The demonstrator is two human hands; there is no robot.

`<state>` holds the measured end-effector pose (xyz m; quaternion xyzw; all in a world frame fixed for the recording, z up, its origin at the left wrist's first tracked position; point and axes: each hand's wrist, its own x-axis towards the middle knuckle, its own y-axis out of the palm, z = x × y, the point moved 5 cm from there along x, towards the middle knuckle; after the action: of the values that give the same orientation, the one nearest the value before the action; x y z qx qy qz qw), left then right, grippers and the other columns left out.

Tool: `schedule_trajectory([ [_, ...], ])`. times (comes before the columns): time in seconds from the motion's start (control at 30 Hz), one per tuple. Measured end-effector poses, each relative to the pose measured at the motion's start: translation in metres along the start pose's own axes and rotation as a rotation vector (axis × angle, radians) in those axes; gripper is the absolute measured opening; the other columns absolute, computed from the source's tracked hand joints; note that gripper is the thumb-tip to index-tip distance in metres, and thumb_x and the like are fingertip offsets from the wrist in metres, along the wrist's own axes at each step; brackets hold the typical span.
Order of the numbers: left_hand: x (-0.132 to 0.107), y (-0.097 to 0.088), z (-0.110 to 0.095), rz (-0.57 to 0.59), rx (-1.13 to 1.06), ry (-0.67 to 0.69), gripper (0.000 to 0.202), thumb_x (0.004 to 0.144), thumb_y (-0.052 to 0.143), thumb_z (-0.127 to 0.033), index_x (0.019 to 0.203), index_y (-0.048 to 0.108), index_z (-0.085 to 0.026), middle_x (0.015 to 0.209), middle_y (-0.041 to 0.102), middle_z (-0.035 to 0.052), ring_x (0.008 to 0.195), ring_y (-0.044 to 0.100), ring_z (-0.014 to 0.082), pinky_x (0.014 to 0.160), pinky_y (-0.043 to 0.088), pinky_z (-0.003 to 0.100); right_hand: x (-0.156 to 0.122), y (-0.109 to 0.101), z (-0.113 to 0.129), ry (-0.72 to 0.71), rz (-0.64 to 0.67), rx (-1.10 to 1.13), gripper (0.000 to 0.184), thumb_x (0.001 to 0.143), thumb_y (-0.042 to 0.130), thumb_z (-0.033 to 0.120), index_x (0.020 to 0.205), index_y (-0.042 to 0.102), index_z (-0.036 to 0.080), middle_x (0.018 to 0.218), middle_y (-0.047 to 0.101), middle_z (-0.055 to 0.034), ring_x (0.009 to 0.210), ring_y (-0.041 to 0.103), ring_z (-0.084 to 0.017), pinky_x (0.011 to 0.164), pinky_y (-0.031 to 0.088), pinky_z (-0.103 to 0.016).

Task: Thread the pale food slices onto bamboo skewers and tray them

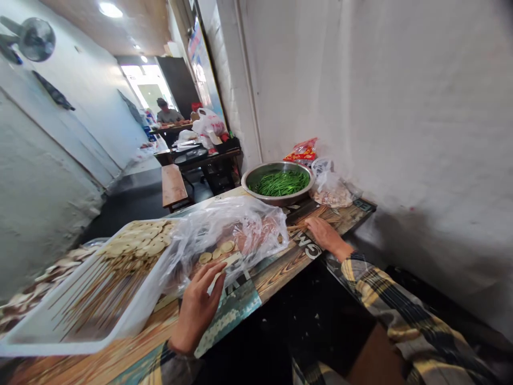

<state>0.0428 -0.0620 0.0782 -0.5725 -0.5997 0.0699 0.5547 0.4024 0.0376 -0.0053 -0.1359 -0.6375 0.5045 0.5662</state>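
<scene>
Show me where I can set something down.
The wood-patterned table is bare along its near edge, between the translucent plastic bag and the right hand; a narrower patch separates the white plastic tray from the left hand. The far side is crowded: round metal bowl, thin brown sticks.

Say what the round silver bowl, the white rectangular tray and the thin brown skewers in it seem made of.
Round silver bowl: probably polished metal, given its grey shine.
White rectangular tray: likely smooth plastic, with rounded white corners.
Thin brown skewers: apparently wood or bamboo, by their tan colour.
</scene>
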Motion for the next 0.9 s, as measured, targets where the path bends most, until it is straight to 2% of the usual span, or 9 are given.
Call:
schedule_trajectory([
  [0.17, 0.001, 0.002, 0.006, -0.02, -0.049, -0.014, 0.023, 0.088, 0.055, -0.031, 0.104, 0.068, -0.02, 0.103, 0.07, 0.0071, 0.095, 0.067, 0.0217, 0.085, 0.053, 0.034, 0.015, -0.035, 0.006, 0.09, -0.206, 0.004, 0.026, 0.099, 0.03, 0.015, 0.113, 0.052, 0.018, 0.101, 0.062, -0.0121, 0.1, 0.059, -0.025, 0.088, 0.048, -0.041],
  [0.3, 0.005, 0.005, 0.008, -0.034, -0.091, -0.104, 0.021, 0.086, 0.057, -0.033, 0.097, 0.069, -0.02, 0.098, 0.071, 0.0068, 0.089, 0.068, 0.0211, 0.08, 0.054, 0.033, 0.029, -0.071, 0.036, 0.126, -0.37, 0.027, 0.026, 0.1, 0.031, 0.021, 0.115, 0.052, 0.017, 0.102, 0.063, -0.0126, 0.1, 0.059, -0.025, 0.088, 0.047, -0.038],
  [0.4, 0.01, 0.009, 0.001, -0.024, -0.173, -0.189, 0.022, 0.086, 0.057, -0.034, 0.096, 0.07, -0.019, 0.092, 0.071, 0.0064, 0.079, 0.067, 0.0186, 0.073, 0.054, 0.03, 0.036, -0.077, 0.076, 0.073, -0.242, 0.07, 0.023, 0.099, 0.037, 0.023, 0.11, 0.057, 0.019, 0.098, 0.066, -0.0094, 0.09, 0.063, -0.023, 0.079, 0.047, -0.033],
  [0.57, 0.014, 0.014, -0.006, -0.007, -0.337, -0.318, 0.022, 0.086, 0.057, -0.032, 0.096, 0.07, -0.018, 0.085, 0.07, 0.0059, 0.072, 0.064, 0.016, 0.066, 0.05, 0.027, 0.031, -0.065, 0.131, 0.015, 0.007, 0.233, 0.024, 0.098, 0.04, 0.028, 0.095, 0.062, 0.022, 0.084, 0.068, -0.0041, 0.077, 0.065, -0.019, 0.068, 0.043, -0.027],
  [0.7, 0.012, 0.011, -0.001, -0.058, -0.468, -0.43, 0.022, 0.084, 0.058, -0.033, 0.09, 0.069, -0.015, 0.077, 0.067, 0.0055, 0.066, 0.06, 0.015, 0.06, 0.046, 0.025, 0.031, -0.059, 0.156, -0.039, 0.135, 0.265, 0.029, 0.099, 0.04, 0.032, 0.084, 0.063, 0.022, 0.075, 0.066, -0.002, 0.068, 0.063, -0.017, 0.063, 0.04, -0.026],
  [0.9, 0.006, 0.001, -0.002, -0.104, -0.498, -0.39, 0.015, 0.081, 0.061, -0.029, 0.078, 0.068, -0.016, 0.075, 0.064, 0.004, 0.068, 0.056, 0.0143, 0.061, 0.042, 0.025, 0.032, -0.054, 0.178, -0.139, 0.2, 0.226, 0.029, 0.099, 0.04, 0.031, 0.089, 0.066, 0.022, 0.082, 0.07, -0.0043, 0.075, 0.065, -0.018, 0.066, 0.041, -0.026],
])
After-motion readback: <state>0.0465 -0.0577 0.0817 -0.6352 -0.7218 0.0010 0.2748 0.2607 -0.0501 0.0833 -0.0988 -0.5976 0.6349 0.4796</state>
